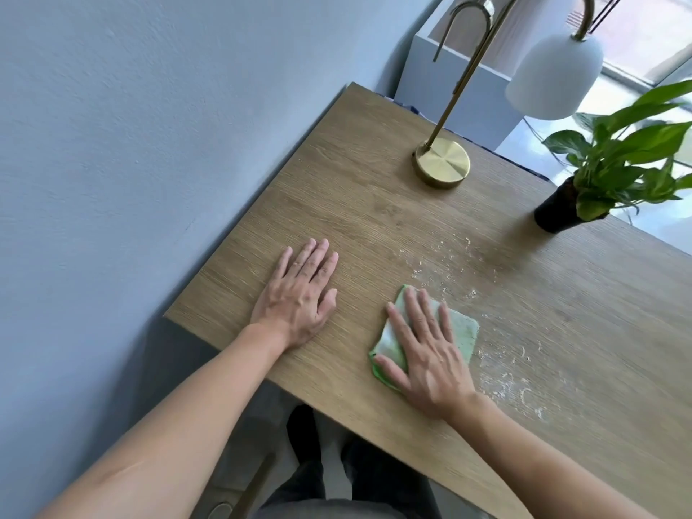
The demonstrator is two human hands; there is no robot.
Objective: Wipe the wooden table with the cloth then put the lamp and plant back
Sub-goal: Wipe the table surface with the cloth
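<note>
A: How are the hands positioned?

B: The left hand (302,294) is laid flat on the light oak-grain wooden table (374,189), fingers straight and slightly spread; nothing is held. The right hand (425,350) is pressed palm-down, fingers extended, on the folded green and white cloth (464,331).

A: Where is the cloth located?

B: It is laid flat on the table near the front edge, at 3 o'clock from the left hand. Scattered white crumbs and powder (449,271) are seen from 12 to 4 o'clock of the cloth.

A: And the remaining task items?

B: The brass lamp with round base (442,162) and white bell-shaped shade (554,80) is stood on the table at 12 o'clock from the cloth. The green leafy plant in a black pot (561,207) is stood at 2 o'clock, near the table's far edge.
</note>
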